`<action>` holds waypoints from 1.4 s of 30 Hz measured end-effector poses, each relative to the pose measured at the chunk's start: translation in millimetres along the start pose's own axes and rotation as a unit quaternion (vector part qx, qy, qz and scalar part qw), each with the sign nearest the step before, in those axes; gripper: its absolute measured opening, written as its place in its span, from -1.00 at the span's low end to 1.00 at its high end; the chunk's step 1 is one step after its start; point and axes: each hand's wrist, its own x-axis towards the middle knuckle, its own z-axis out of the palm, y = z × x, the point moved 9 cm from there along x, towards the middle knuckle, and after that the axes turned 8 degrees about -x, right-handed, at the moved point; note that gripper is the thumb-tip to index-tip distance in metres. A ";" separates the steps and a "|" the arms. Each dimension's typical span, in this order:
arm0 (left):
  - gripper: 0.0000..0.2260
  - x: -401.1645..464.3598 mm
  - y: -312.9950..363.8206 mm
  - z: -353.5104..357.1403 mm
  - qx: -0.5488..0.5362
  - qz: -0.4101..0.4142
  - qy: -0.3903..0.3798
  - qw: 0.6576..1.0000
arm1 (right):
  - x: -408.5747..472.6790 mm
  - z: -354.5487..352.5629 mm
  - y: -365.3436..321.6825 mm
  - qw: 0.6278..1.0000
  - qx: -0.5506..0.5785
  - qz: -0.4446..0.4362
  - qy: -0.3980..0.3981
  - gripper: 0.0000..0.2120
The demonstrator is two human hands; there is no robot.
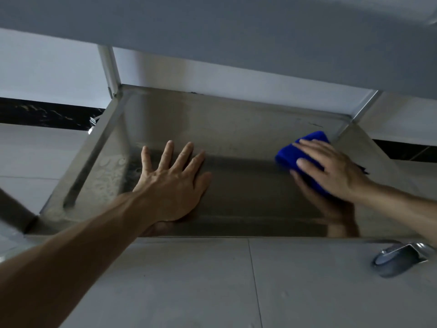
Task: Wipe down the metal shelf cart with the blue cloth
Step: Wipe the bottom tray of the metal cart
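The lower shelf of the metal cart (236, 129) fills the middle of the head view, dull steel with water marks on its left side. My left hand (172, 178) lies flat on the shelf with fingers spread. My right hand (331, 169) presses the folded blue cloth (290, 157) against the shelf near the right rear corner, fingers straight on top of it. The cloth shows beyond and under my fingers. An upper shelf (236, 43) overhangs the whole top of the view.
Upright posts stand at the rear left corner (110, 67) and rear right corner (364, 107). A caster wheel (397, 259) sits at the front right under the shelf edge. Grey floor tiles (189, 280) lie below, and a dark skirting band (47, 112) runs along the wall.
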 end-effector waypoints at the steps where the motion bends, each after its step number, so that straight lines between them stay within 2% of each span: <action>1: -0.28 0.7 -0.8 0.2 -0.001 -0.001 0.004 1.000 | 14.5 3.2 18.4 0.998 -0.010 0.060 0.002 -0.47; 4: -0.29 1.5 -1.8 1.1 -0.003 -0.001 0.007 1.000 | 56.4 14.6 34.3 0.977 -0.041 0.208 -0.005 -0.51; 6: -0.30 1.9 -2.3 0.7 -0.003 0.001 0.009 1.000 | 80.7 21.4 6.2 0.976 -0.042 0.214 -0.004 -0.52; 9: -0.35 0.6 -4.0 -1.9 -0.007 -0.005 0.020 1.000 | 92.2 29.8 -68.6 0.996 -0.020 0.086 -0.013 -0.53; 12: -0.40 -0.1 -4.2 -2.6 -0.009 -0.009 0.018 1.000 | 50.3 24.0 -123.6 0.998 0.011 -0.054 -0.029 -0.53; 15: -0.35 0.1 -4.1 -0.6 -0.001 0.000 -0.003 1.000 | -15.7 11.1 -137.4 0.987 0.056 -0.141 -0.054 -0.52; 17: -0.36 0.1 -2.4 -3.2 0.000 0.006 0.004 1.000 | -51.4 4.0 -118.7 0.982 0.082 -0.153 -0.070 -0.54; 20: -0.41 -0.4 -1.0 -6.8 -0.005 0.006 0.016 1.000 | -82.2 -5.5 -72.3 0.985 0.082 -0.121 -0.090 -0.53; 22: -0.41 -0.4 0.3 -5.7 -0.005 0.007 0.011 1.000 | -84.6 -11.6 -36.7 0.992 0.057 -0.084 -0.076 -0.53; 26: -0.40 -0.1 1.2 -4.5 0.006 0.008 0.007 1.000 | -43.3 -10.6 32.5 0.993 -0.002 0.093 -0.067 -0.53; 28: -0.40 0.7 0.6 -5.8 0.004 0.003 0.009 1.000 | -14.3 -2.1 34.7 0.983 -0.022 0.161 -0.081 -0.52; 29: -0.41 1.0 0.6 -6.7 0.001 0.000 0.008 1.000 | -1.7 1.8 23.4 0.983 -0.024 0.165 -0.079 -0.52; 32: -0.43 -0.7 1.6 -9.4 -0.005 0.001 0.009 1.000 | 11.1 10.0 -33.8 0.993 -0.001 0.096 -0.073 -0.53; 36: -0.46 -3.3 4.1 -12.6 -0.008 0.003 0.012 1.000 | -35.4 -0.4 -91.6 0.995 0.057 -0.037 -0.073 -0.53; 39: -0.46 -3.0 6.4 -16.0 -0.008 0.011 0.015 1.000 | -85.0 -11.0 -94.3 0.990 0.087 -0.080 -0.078 -0.51; 42: -0.50 -3.5 10.1 -21.3 0.013 0.036 0.041 0.998 | -115.5 -20.5 -67.3 0.989 0.080 -0.090 -0.083 -0.53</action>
